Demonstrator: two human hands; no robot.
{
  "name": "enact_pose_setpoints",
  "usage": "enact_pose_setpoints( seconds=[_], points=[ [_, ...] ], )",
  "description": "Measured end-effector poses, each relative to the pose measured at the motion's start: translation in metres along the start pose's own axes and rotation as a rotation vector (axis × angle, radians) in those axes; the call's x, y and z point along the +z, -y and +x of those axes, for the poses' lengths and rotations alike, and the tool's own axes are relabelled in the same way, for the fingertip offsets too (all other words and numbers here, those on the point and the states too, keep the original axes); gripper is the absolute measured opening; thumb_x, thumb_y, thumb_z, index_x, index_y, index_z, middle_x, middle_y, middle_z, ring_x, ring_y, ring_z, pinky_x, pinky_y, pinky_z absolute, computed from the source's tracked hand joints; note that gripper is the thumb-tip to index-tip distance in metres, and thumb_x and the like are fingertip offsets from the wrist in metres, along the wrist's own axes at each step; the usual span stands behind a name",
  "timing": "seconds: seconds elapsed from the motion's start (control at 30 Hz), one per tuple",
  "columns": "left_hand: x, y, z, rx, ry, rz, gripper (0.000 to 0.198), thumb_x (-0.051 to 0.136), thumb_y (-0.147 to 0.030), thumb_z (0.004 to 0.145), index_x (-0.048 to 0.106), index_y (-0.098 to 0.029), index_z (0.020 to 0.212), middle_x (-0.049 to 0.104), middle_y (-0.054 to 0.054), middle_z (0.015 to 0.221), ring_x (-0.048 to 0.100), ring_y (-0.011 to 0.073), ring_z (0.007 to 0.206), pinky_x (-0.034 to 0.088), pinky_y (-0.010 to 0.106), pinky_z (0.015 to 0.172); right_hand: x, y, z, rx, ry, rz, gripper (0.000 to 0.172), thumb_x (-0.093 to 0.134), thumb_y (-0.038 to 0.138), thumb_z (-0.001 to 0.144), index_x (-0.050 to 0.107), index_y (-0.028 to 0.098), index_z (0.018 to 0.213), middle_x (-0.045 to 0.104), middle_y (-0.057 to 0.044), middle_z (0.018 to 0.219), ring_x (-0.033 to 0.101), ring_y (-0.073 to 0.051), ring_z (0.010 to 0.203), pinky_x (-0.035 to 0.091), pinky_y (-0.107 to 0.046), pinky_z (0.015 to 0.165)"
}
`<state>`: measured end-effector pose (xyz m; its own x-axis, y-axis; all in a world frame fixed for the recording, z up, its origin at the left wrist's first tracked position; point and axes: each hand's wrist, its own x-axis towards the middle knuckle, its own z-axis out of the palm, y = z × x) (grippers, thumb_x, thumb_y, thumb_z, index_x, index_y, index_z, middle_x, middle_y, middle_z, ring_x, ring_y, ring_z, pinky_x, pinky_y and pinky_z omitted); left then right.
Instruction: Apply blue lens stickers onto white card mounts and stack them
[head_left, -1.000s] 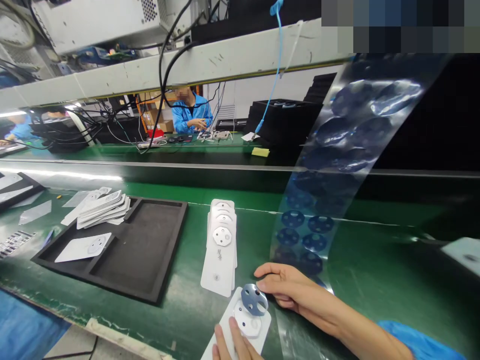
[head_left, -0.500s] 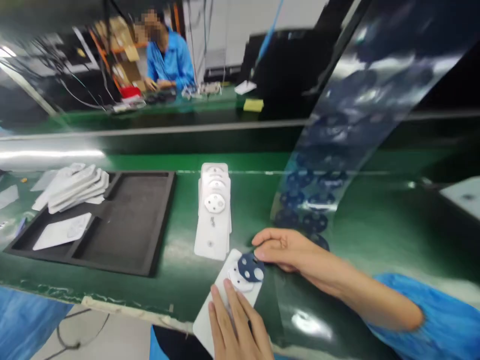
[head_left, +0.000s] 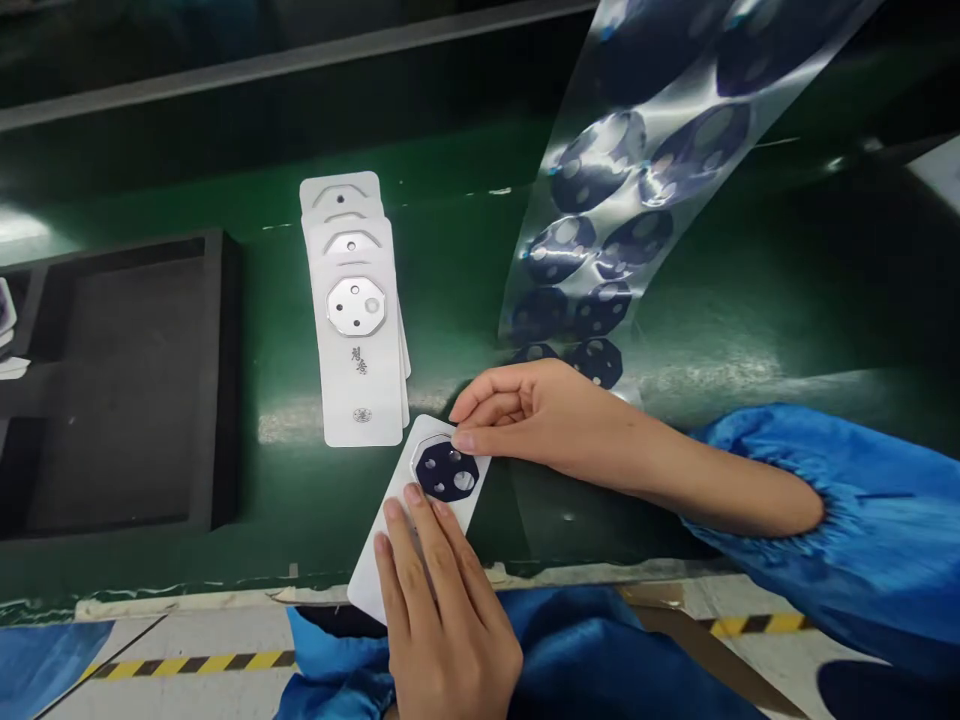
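A white rounded panel (head_left: 367, 578) lies tilted at the table's front edge. My left hand (head_left: 450, 610) rests on it, fingers stretched out flat, covering its lower middle. Over the panel's octagonal face sits a dark blue octagonal sticker (head_left: 429, 484) with several round holes. My right hand (head_left: 517, 405) pinches the sticker's upper right edge between thumb and forefinger; the fingertips hide that edge. Just behind lies an overlapping stack of similar white panels (head_left: 362, 385), the top one with a bare white octagon, small dark characters and a round mark.
Behind my right hand, a clear film strip (head_left: 547, 250) carrying rows of dark blue octagonal stickers rises to the upper right. At left is a black divided tray (head_left: 223, 380), with white pieces (head_left: 9, 340) at its far side. The green table (head_left: 300, 520) ends close to my body.
The dark sticker has moved from overhanging the panel's octagon to lying mostly over it. My right hand came along, still pinching its edge. The camera has tipped downward.
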<state>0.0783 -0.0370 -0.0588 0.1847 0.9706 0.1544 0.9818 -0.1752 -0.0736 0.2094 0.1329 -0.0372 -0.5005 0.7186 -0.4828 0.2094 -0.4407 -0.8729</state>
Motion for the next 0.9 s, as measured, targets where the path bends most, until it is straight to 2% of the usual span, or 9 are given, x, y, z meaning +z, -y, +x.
enact_pose_setpoints(
  seconds=[0.17,0.3,0.53,0.77,0.9],
  points=[
    [-0.0010,0.0019,-0.0003,0.026,-0.011,0.007,0.044,0.065,0.001,0.086,0.055,0.008,0.128,0.048,0.034,0.137,0.043,0.0518,0.131,0.057,0.059,0.095,0.0029,0.0036,0.0013,0.000,0.003,-0.066,0.013,0.079,0.025,0.077,0.072,0.017,0.085,0.073,-0.004,0.080,0.070,-0.023,0.076,0.055,-0.028,0.065],
    [-0.0001,0.0048,0.0007,0.050,-0.034,0.053,0.041,0.072,-0.003,0.085,0.060,0.005,0.123,0.054,0.030,0.133,0.050,0.0499,0.125,0.061,0.055,0.091,0.0031,0.0046,0.0020,0.030,-0.022,-0.105,0.008,0.077,0.020,0.079,0.073,0.017,0.085,0.073,-0.004,0.080,0.070,-0.022,0.077,0.054,-0.026,0.065],
    [-0.0014,0.0067,0.0031,0.061,-0.023,0.069,0.041,0.073,-0.004,0.085,0.061,0.004,0.124,0.054,0.028,0.135,0.054,0.0482,0.122,0.063,0.052,0.088,0.0021,0.0010,0.0028,0.037,-0.055,-0.170,0.007,0.078,0.020,0.081,0.075,0.019,0.087,0.073,-0.001,0.080,0.070,-0.022,0.077,0.054,-0.026,0.065],
    [-0.0007,0.0061,0.0013,0.049,-0.021,0.079,0.044,0.072,-0.003,0.085,0.060,0.002,0.127,0.052,0.027,0.138,0.050,0.0474,0.126,0.063,0.052,0.090,0.0018,-0.0040,0.0019,0.009,-0.070,-0.204,0.009,0.079,0.024,0.081,0.075,0.021,0.088,0.072,-0.001,0.082,0.070,-0.024,0.078,0.056,-0.028,0.065],
    [-0.0013,0.0080,0.0027,0.087,-0.025,0.101,0.043,0.073,-0.002,0.084,0.061,0.003,0.124,0.055,0.029,0.133,0.055,0.0474,0.121,0.064,0.051,0.087,0.0029,-0.0024,0.0019,0.005,-0.073,-0.200,0.007,0.078,0.022,0.082,0.075,0.021,0.088,0.073,-0.001,0.082,0.070,-0.023,0.078,0.056,-0.028,0.065]
  ],
)
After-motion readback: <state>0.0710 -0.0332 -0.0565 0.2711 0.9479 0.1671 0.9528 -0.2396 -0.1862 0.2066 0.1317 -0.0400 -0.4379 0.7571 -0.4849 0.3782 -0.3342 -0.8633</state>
